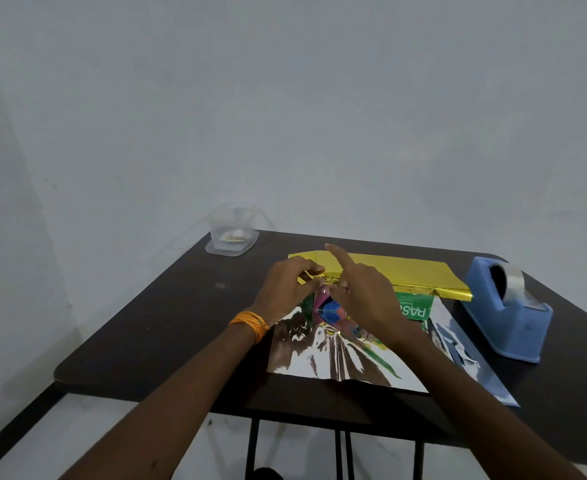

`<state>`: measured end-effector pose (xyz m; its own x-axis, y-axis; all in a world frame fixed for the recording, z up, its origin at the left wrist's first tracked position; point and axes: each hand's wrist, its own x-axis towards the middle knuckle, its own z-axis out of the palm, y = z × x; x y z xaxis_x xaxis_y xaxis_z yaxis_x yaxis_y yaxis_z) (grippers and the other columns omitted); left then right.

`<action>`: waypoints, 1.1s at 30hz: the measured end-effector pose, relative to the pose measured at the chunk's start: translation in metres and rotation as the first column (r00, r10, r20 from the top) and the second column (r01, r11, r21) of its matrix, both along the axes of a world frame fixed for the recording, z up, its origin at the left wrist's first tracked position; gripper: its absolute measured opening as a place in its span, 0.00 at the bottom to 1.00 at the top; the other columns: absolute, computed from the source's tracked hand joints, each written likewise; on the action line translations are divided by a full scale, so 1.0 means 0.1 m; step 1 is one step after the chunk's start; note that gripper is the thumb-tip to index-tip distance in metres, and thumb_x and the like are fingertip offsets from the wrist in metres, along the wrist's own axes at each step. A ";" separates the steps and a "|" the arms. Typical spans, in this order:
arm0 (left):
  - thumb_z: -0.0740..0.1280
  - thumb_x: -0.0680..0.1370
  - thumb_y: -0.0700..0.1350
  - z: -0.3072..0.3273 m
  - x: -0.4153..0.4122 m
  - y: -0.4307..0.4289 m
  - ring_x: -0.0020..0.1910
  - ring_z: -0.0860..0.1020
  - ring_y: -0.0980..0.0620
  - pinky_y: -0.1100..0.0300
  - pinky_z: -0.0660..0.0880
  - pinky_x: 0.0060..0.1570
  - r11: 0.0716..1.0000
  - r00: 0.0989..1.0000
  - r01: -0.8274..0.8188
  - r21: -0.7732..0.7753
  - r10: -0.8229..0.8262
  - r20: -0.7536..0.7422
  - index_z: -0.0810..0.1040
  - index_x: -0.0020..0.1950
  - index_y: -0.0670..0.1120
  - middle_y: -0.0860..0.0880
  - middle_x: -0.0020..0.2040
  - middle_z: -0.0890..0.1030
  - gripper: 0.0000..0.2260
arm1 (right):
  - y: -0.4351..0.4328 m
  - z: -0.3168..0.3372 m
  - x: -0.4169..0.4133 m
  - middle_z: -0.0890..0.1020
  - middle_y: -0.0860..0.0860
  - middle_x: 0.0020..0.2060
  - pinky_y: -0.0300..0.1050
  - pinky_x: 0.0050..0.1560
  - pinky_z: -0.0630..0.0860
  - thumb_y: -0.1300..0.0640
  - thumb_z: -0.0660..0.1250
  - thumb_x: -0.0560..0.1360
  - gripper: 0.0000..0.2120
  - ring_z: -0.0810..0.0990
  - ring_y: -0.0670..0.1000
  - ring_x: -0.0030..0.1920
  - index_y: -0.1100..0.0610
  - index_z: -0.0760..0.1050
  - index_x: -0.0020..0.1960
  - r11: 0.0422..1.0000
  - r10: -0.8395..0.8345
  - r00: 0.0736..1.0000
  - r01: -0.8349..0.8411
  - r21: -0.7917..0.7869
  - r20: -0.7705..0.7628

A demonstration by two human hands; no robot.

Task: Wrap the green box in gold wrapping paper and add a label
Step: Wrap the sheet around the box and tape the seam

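The green box (412, 306) lies on the dark table, mostly covered by gold wrapping paper (403, 271) folded over its far side. The paper's shiny silver underside (337, 358) spreads toward me. My left hand (287, 285), with an orange band on the wrist, pinches the crumpled gold edge at the box's left end. My right hand (365, 289) rests on the box and paper beside it, index finger stretched out, pressing the fold.
A blue tape dispenser (508, 313) with a clear tape roll stands at the right of the table (167, 327). A clear plastic container (231, 235) sits at the far left corner. A grey wall rises behind.
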<state>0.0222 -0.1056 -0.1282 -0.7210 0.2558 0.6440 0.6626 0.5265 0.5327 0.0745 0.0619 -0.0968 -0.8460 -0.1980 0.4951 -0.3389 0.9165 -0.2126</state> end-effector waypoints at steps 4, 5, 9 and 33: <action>0.75 0.75 0.42 0.01 -0.01 -0.01 0.41 0.80 0.58 0.74 0.74 0.43 1.000 1.000 0.005 0.019 -0.005 0.007 0.84 0.57 0.42 0.48 0.51 0.84 0.12 | 0.00 -0.03 -0.03 0.84 0.51 0.47 0.46 0.42 0.79 0.48 0.69 0.78 0.37 0.81 0.51 0.45 0.45 0.53 0.80 1.000 -0.024 1.000 0.024 0.009 -0.001; 0.75 0.75 0.42 0.00 -0.01 -0.01 0.41 0.80 0.59 0.74 0.74 0.42 1.000 1.000 0.007 0.020 -0.007 0.008 0.84 0.57 0.42 0.48 0.51 0.84 0.12 | -0.01 -0.04 -0.04 0.84 0.51 0.47 0.46 0.42 0.80 0.48 0.69 0.78 0.37 0.81 0.51 0.45 0.45 0.53 0.80 1.000 -0.030 1.000 0.030 0.009 -0.001; 0.75 0.75 0.42 -0.01 -0.02 -0.02 0.41 0.80 0.59 0.75 0.73 0.42 1.000 1.000 0.010 0.019 -0.011 0.009 0.84 0.58 0.42 0.48 0.52 0.84 0.12 | 0.00 -0.06 -0.08 0.84 0.51 0.47 0.48 0.43 0.80 0.49 0.69 0.78 0.37 0.80 0.51 0.45 0.45 0.53 0.80 0.999 -0.039 0.999 0.039 -0.002 -0.009; 0.74 0.75 0.43 -0.03 -0.08 -0.04 0.43 0.80 0.57 0.71 0.75 0.46 1.000 1.000 0.021 0.001 -0.021 0.010 0.84 0.59 0.42 0.47 0.54 0.84 0.13 | -0.09 -0.06 -0.24 0.84 0.52 0.44 0.41 0.34 0.69 0.47 0.70 0.77 0.38 0.76 0.50 0.39 0.46 0.52 0.80 0.976 -0.178 0.982 0.184 0.117 -0.065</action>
<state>0.0137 -0.1094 -0.1309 -0.7216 0.2703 0.6374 0.6683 0.5121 0.5395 0.0505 0.0524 -0.1028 -0.8462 -0.1054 0.5223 -0.1727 0.9816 -0.0818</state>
